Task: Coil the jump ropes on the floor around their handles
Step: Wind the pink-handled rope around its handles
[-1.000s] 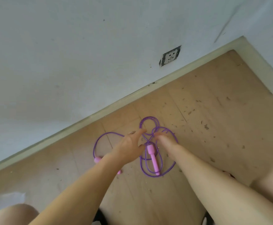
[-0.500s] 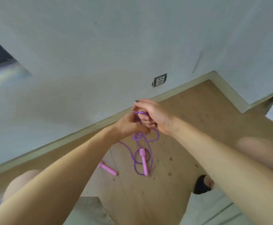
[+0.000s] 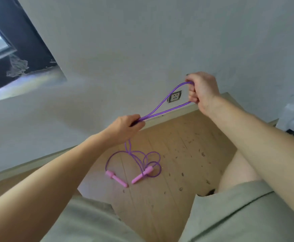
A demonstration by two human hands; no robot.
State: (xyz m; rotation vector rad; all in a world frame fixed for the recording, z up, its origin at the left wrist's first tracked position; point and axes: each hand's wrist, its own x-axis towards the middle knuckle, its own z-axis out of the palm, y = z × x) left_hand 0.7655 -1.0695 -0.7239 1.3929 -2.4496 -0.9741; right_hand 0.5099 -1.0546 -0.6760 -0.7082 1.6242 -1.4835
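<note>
Right hand (image 3: 202, 91): raised at about 1 o'clock from frame centre, in front of the wall (image 3: 142, 41). Fingers are curled into a fist around the far bend of a loop of the purple jump rope (image 3: 162, 109). The rope enters the fist at the top and leaves it at the bottom.

Left hand (image 3: 125, 126): lower, near frame centre, at 8 o'clock from the right hand. Fingers and thumb are closed on two strands of the rope, pinching them together where the loop narrows. Between the two hands the doubled rope runs taut, opening into an elongated loop toward the right hand.

Below the left hand, two strands drop toward 6 o'clock to the wooden floor (image 3: 186, 154). There the rest of the rope lies in several loose loops. Two pink handles lie on the floor: the left handle (image 3: 116, 178) at 7 o'clock from the loops, the right handle (image 3: 142, 174) lying within the loops. Their near ends point toward each other but remain apart.

A wall socket (image 3: 174, 97) sits just above the skirting board, seen through the raised loop. A dark window opening (image 3: 11, 41) occupies the 10 o'clock corner. Green shorts (image 3: 239, 215) cover the person's legs along the bottom edge. Small dark debris is scattered over the floor.
</note>
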